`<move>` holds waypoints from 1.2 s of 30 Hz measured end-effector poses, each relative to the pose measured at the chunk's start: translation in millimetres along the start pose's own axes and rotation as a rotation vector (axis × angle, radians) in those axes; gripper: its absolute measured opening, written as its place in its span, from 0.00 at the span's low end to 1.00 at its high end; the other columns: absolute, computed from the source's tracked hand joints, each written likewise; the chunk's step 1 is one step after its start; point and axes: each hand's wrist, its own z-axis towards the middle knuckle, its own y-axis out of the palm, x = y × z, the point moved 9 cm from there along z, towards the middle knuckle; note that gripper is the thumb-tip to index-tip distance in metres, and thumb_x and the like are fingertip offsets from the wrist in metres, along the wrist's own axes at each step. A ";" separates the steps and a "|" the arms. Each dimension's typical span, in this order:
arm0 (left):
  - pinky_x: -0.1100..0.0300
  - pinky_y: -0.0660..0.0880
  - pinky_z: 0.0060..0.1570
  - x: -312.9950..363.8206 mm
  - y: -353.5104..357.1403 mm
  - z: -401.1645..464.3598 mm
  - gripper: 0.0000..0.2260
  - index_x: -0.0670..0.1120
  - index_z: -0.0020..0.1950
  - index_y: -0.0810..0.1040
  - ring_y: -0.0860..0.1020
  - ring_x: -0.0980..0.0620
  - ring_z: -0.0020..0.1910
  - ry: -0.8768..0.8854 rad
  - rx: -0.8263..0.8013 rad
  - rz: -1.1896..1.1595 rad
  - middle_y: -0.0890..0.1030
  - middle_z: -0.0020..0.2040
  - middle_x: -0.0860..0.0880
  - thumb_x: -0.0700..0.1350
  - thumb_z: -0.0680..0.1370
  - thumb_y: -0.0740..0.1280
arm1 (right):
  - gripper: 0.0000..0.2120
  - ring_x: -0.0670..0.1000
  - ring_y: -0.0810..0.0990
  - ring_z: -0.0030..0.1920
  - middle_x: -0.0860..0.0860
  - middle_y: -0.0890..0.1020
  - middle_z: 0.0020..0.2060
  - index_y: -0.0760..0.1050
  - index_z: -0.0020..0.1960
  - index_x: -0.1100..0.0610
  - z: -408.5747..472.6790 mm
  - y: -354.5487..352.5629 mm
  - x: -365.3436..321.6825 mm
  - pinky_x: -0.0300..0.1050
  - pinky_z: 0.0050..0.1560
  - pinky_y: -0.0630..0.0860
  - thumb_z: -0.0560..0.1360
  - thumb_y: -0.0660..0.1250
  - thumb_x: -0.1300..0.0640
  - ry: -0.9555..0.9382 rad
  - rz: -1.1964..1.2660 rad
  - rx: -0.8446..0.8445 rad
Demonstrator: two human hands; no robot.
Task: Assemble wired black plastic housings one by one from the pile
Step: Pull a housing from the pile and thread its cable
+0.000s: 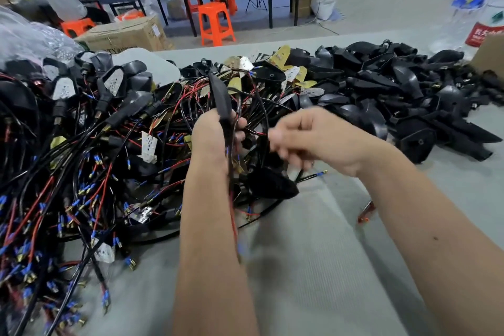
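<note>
Above the wire pile [81, 172], my left hand [210, 136] gripped a black housing [221, 98] upright; my blurred right hand [308, 139] was curled, contents unclear. It looked light and rigid, its leads floppy, best held by the body.

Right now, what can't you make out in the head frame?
- Right hand: motion-blurred, so its grip cannot be read.
- Black housing in the left hand: its lower end is hidden by the fingers.
- Wired pile: cut off by the left edge.
- Water bottle: cropped at the right edge.
</note>
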 end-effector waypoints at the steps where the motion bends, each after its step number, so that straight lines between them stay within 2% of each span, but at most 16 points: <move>1: 0.66 0.57 0.19 -1.3 2.0 0.2 0.09 0.47 0.40 0.66 0.64 0.55 0.24 -0.009 -0.044 0.051 0.74 0.32 0.48 0.39 0.80 0.56 | 0.12 0.47 0.74 0.26 0.52 0.79 0.32 0.81 0.41 0.57 9.2 -15.8 1.9 0.37 0.23 0.69 0.80 0.71 0.52 0.021 0.033 0.198; 2: 0.65 0.55 0.20 -2.3 4.0 -0.3 0.09 0.48 0.40 0.67 0.64 0.54 0.24 -0.005 -0.082 0.106 0.74 0.31 0.49 0.39 0.80 0.56 | 0.14 0.47 0.73 0.25 0.53 0.79 0.32 0.80 0.42 0.58 16.4 -27.2 4.4 0.37 0.22 0.68 0.82 0.69 0.52 0.058 0.051 0.362; 4: 0.64 0.56 0.23 -3.5 5.9 -1.1 0.08 0.48 0.41 0.71 0.67 0.54 0.25 0.024 -0.128 0.229 0.76 0.32 0.49 0.40 0.78 0.58 | 0.17 0.49 0.73 0.23 0.56 0.81 0.33 0.80 0.46 0.63 31.2 -31.3 7.2 0.38 0.21 0.68 0.84 0.65 0.51 0.138 0.040 0.488; 7: 0.61 0.68 0.30 -3.8 8.2 -0.7 0.07 0.46 0.42 0.79 0.74 0.50 0.32 0.068 -0.183 0.382 0.80 0.38 0.46 0.41 0.75 0.61 | 0.18 0.51 0.71 0.23 0.59 0.81 0.31 0.80 0.48 0.71 51.5 -16.8 0.5 0.37 0.21 0.64 0.82 0.66 0.55 0.174 0.040 0.429; 9: 0.60 0.70 0.32 -5.9 9.8 -0.4 0.10 0.45 0.43 0.83 0.76 0.49 0.34 0.059 -0.233 0.445 0.83 0.41 0.45 0.41 0.74 0.62 | 0.12 0.53 0.66 0.26 0.61 0.76 0.31 0.79 0.48 0.77 58.2 -17.6 -4.5 0.36 0.22 0.61 0.77 0.67 0.65 0.176 0.000 0.451; 11: 0.62 0.71 0.30 -6.4 7.2 -0.2 0.11 0.43 0.46 0.83 0.78 0.51 0.33 0.044 -0.225 0.409 0.85 0.42 0.44 0.40 0.74 0.61 | 0.10 0.53 0.64 0.32 0.59 0.72 0.34 0.77 0.48 0.77 61.5 -20.8 -7.0 0.38 0.26 0.61 0.74 0.67 0.69 0.192 -0.043 0.484; 14: 0.62 0.75 0.31 -3.6 -1.4 0.9 0.11 0.41 0.49 0.80 0.86 0.48 0.41 0.034 -0.137 0.220 0.87 0.47 0.44 0.39 0.79 0.57 | 0.07 0.52 0.65 0.29 0.57 0.74 0.30 0.81 0.42 0.68 62.6 -21.7 -9.0 0.40 0.28 0.61 0.75 0.69 0.64 0.200 -0.013 0.464; 16: 0.60 0.79 0.32 0.1 -8.1 3.2 0.12 0.41 0.48 0.78 0.87 0.43 0.49 0.044 -0.040 0.045 0.87 0.51 0.41 0.39 0.82 0.55 | 0.09 0.54 0.64 0.30 0.57 0.75 0.32 0.82 0.42 0.65 60.5 -22.4 -11.3 0.42 0.29 0.59 0.77 0.68 0.61 0.164 -0.027 0.439; 18: 0.58 0.82 0.36 3.3 -13.2 5.2 0.11 0.40 0.51 0.75 0.86 0.39 0.53 0.061 0.065 -0.158 0.85 0.54 0.38 0.38 0.84 0.54 | 0.10 0.53 0.68 0.30 0.55 0.77 0.33 0.84 0.50 0.65 56.4 -18.0 -11.9 0.42 0.28 0.65 0.80 0.65 0.61 0.133 -0.145 0.369; 21: 0.49 0.83 0.55 4.1 -14.9 7.1 0.11 0.40 0.46 0.76 0.84 0.42 0.56 0.114 0.157 -0.270 0.81 0.48 0.43 0.37 0.84 0.56 | 0.16 0.49 0.75 0.28 0.54 0.76 0.35 0.80 0.65 0.59 50.1 -2.4 -5.7 0.42 0.28 0.76 0.83 0.57 0.65 0.146 -0.372 0.227; 24: 0.45 0.78 0.65 1.6 -9.9 4.8 0.14 0.43 0.40 0.74 0.77 0.50 0.43 0.128 0.148 -0.256 0.75 0.37 0.48 0.37 0.83 0.56 | 0.25 0.45 0.73 0.23 0.55 0.75 0.36 0.68 0.77 0.47 43.4 4.6 -7.5 0.40 0.24 0.72 0.85 0.54 0.66 0.124 -0.396 0.140; 27: 0.47 0.79 0.64 9.4 -6.0 0.8 0.14 0.44 0.40 0.75 0.77 0.53 0.41 0.177 0.073 -0.330 0.76 0.35 0.49 0.37 0.84 0.56 | 0.25 0.46 0.74 0.25 0.54 0.76 0.37 0.67 0.78 0.46 34.9 -1.7 -15.3 0.41 0.23 0.71 0.85 0.54 0.65 0.087 -0.456 0.117; 30: 0.47 0.82 0.56 20.1 -4.5 -1.0 0.13 0.42 0.44 0.76 0.85 0.47 0.51 0.236 -0.006 -0.367 0.85 0.48 0.45 0.38 0.84 0.56 | 0.21 0.50 0.78 0.27 0.56 0.77 0.38 0.73 0.73 0.50 26.5 -21.3 -17.8 0.43 0.26 0.75 0.85 0.56 0.65 0.073 -0.483 0.218; 31: 0.48 0.83 0.53 21.3 -6.7 -1.2 0.11 0.40 0.45 0.75 0.86 0.44 0.51 0.236 0.003 -0.396 0.85 0.52 0.41 0.38 0.85 0.56 | 0.19 0.51 0.79 0.28 0.57 0.78 0.38 0.75 0.71 0.50 23.8 -29.9 -18.6 0.44 0.27 0.77 0.85 0.56 0.65 0.067 -0.488 0.287; 33: 0.52 0.84 0.45 21.2 -12.6 -0.8 0.09 0.38 0.47 0.74 0.87 0.43 0.46 0.224 0.045 -0.452 0.84 0.51 0.36 0.37 0.85 0.57 | 0.17 0.47 0.76 0.27 0.56 0.78 0.38 0.77 0.67 0.51 17.8 -42.0 -22.9 0.44 0.28 0.75 0.84 0.58 0.66 0.012 -0.480 0.401; 36: 0.53 0.84 0.44 22.6 -17.5 1.3 0.11 0.37 0.44 0.74 0.88 0.44 0.42 0.244 0.085 -0.497 0.82 0.52 0.34 0.35 0.84 0.57 | 0.14 0.41 0.69 0.24 0.53 0.78 0.38 0.76 0.66 0.53 13.0 -35.7 -21.0 0.36 0.27 0.67 0.84 0.61 0.64 -0.045 -0.354 0.292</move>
